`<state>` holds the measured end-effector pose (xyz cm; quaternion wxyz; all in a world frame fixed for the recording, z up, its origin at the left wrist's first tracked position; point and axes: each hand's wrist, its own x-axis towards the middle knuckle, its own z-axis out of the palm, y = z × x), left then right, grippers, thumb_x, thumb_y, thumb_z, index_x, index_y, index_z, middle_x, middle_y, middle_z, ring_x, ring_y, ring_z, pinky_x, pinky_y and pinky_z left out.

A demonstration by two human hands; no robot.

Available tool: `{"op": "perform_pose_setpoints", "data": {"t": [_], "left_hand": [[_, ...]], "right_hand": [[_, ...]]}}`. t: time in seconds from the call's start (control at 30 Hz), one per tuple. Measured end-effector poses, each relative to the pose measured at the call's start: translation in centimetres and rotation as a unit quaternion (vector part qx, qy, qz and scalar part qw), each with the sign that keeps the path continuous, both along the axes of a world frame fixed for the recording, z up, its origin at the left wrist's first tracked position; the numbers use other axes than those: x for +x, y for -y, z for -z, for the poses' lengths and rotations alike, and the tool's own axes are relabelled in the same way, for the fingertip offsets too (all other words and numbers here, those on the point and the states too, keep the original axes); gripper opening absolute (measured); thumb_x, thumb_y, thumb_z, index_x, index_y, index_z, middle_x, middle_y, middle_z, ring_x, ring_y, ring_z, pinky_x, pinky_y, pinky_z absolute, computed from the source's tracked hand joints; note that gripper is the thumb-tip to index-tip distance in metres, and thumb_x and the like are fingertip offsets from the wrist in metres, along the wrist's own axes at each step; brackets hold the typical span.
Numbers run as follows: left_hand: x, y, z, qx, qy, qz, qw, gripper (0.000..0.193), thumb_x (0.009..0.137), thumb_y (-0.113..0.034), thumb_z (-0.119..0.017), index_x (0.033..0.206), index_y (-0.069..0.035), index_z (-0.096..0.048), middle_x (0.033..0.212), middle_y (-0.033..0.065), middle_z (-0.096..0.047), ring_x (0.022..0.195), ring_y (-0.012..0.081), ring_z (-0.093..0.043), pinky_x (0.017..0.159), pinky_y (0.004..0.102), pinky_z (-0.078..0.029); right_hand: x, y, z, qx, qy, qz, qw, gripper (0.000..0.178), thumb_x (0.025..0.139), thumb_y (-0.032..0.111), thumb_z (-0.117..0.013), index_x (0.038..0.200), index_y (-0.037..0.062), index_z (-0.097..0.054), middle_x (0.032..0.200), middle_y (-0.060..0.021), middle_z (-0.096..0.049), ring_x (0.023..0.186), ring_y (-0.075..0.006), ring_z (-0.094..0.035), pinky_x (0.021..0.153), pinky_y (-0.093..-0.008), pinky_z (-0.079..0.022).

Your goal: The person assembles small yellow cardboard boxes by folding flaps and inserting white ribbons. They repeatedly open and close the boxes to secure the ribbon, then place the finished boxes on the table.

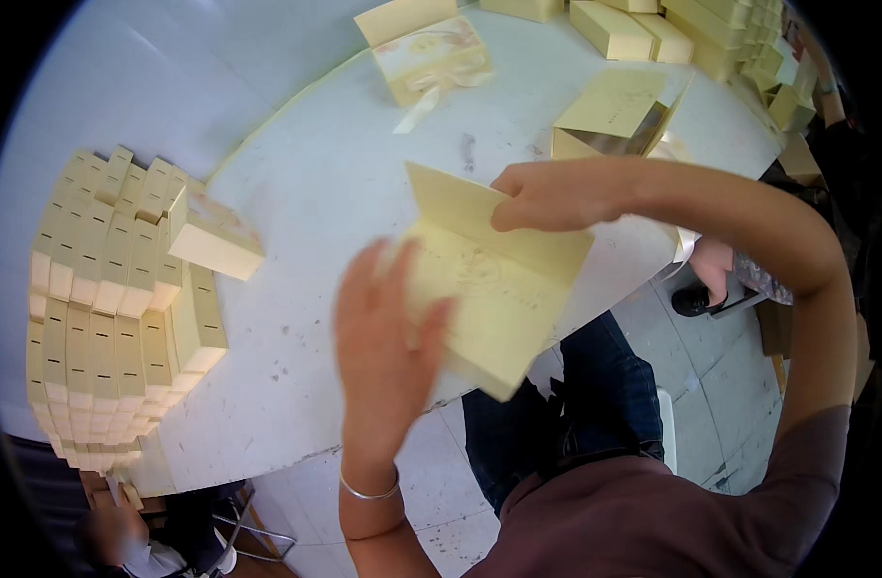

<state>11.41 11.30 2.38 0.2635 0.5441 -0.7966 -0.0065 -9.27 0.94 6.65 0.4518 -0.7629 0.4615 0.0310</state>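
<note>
A pale yellow cardboard gift box (494, 313) is tilted over the table's near edge, its flap raised at the far side. My right hand (556, 196) grips it by the upper right part, fingers closed over the flap. My left hand (388, 332), blurred by motion, lies along the box's left side with fingers stretched out and thumb apart; whether it presses on the box is unclear.
Stacked pale yellow boxes (113, 308) stand on the white table (296, 318) at left. An opened box with white ribbon (431, 63) lies at the far side, another opened box (609, 111) at right. More boxes (619, 29) sit far right. Other people are partly visible nearby.
</note>
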Motion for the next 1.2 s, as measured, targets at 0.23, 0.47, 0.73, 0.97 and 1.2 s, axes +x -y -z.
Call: {"op": "perform_pose_setpoints", "data": {"t": [0.23,0.47,0.73,0.97,1.2], "left_hand": [[-4.1,-0.6,0.6,0.097,0.084,0.082,0.988,0.066,0.067,-0.04,-0.073,0.118,-0.006,-0.052,0.135,0.0204,-0.034,0.128,0.0443,-0.024,0.098,0.0611,-0.02],[-1.3,-1.5,3.3,-0.007,-0.08,0.074,0.994,0.061,0.075,-0.026,-0.067,0.126,-0.001,-0.045,0.133,0.0242,-0.037,0.125,0.0441,-0.031,0.101,0.0502,-0.029],[-3.8,-4.9,9.0,-0.113,-0.478,-0.186,0.851,0.041,0.097,-0.037,-0.034,0.093,0.002,-0.046,0.089,0.0063,-0.049,0.079,0.0121,-0.045,0.07,0.0248,-0.041],[-3.5,-3.4,7.4,-0.072,-0.384,-0.061,0.918,0.041,0.096,-0.038,-0.036,0.084,0.002,-0.041,0.083,0.0064,-0.042,0.077,0.0161,-0.041,0.067,0.0267,-0.036],[-1.0,-0.5,5.8,-0.038,-0.386,0.114,0.915,0.046,0.095,-0.033,-0.04,0.112,0.007,-0.053,0.107,0.021,-0.06,0.102,0.0291,-0.058,0.087,0.0337,-0.045]], "right_hand": [[-0.3,-2.7,1.8,-0.015,0.181,0.053,0.982,0.038,0.082,0.021,-0.039,0.102,-0.0111,-0.042,0.083,-0.0219,-0.057,0.06,-0.0256,-0.061,0.056,-0.0316,-0.05],[-1.3,-3.4,3.4,0.0,0.244,0.065,0.968,0.041,0.084,0.022,-0.04,0.107,-0.0109,-0.037,0.083,-0.0189,-0.055,0.068,-0.0207,-0.059,0.059,-0.0302,-0.049],[-2.4,-4.1,1.4,-0.633,0.027,-0.106,0.766,0.04,0.075,0.016,-0.057,0.111,-0.0001,-0.048,0.102,-0.0131,-0.057,0.1,-0.0251,-0.053,0.091,-0.0391,-0.039],[1.0,-2.8,1.4,-0.302,-0.196,-0.448,0.818,0.02,0.081,0.018,-0.055,0.096,0.006,-0.061,0.09,-0.0106,-0.057,0.088,-0.0257,-0.057,0.079,-0.0406,-0.044],[2.2,-5.1,6.3,0.054,0.074,-0.334,0.938,0.02,0.085,0.021,-0.052,0.082,0.0022,-0.059,0.085,-0.0137,-0.055,0.083,-0.0293,-0.056,0.072,-0.0387,-0.044]]}}
